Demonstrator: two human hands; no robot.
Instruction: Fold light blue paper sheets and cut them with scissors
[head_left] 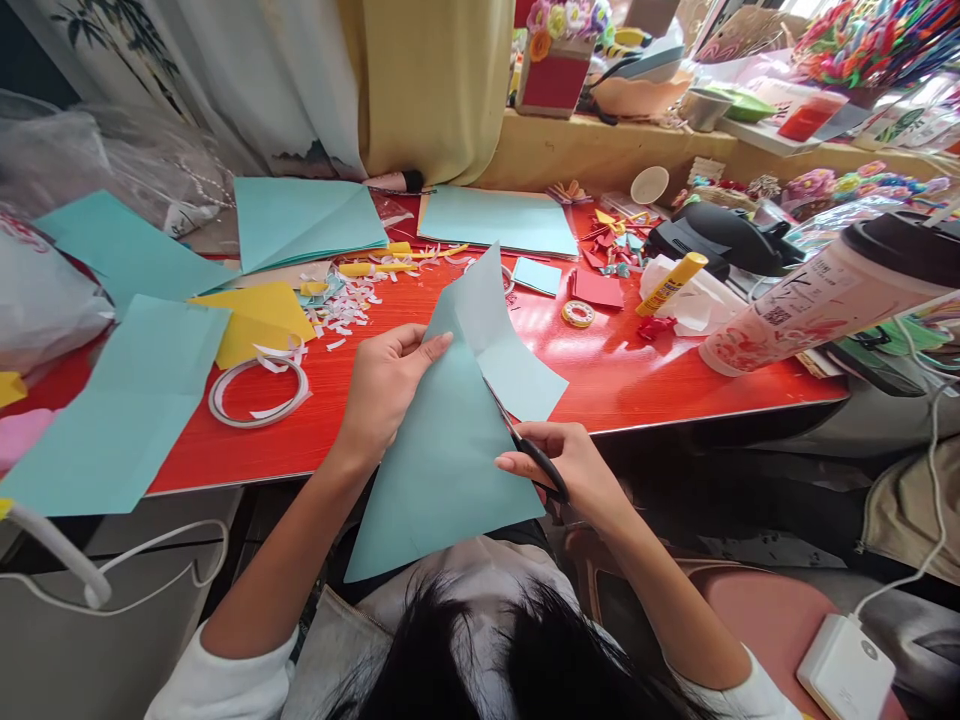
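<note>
Teal sheet (450, 440) in hand, held up off the desk (330, 440), its lower end hanging over my lap, which I'd guess is so the blades have free air under them. My left hand (375, 390) has the far left edge pinched nearly shut: thumb on top, the other fingers (394, 345) curled at the side and partly hidden behind the sheet. Looks like that grip is there to steady it, well clear of the cut.

The scissors (541, 465) are in my right hand (589, 475), fingers closed around the black handles, blades in the slit and pointing away from me. Can't tell how far apart the blades are. The strip right of the slit flops outward, which probably gives the blades room.

Tape roll (259, 421) lies flat on the left, just beside the yellow paper (266, 320), with paper scraps (341, 305) behind. More teal paper (307, 215) sits at the back, maybe so the near edge is free for my arms. Glue stick (671, 285) leans on the right, near the tilted cup (817, 290), within easy reach I reckon.
</note>
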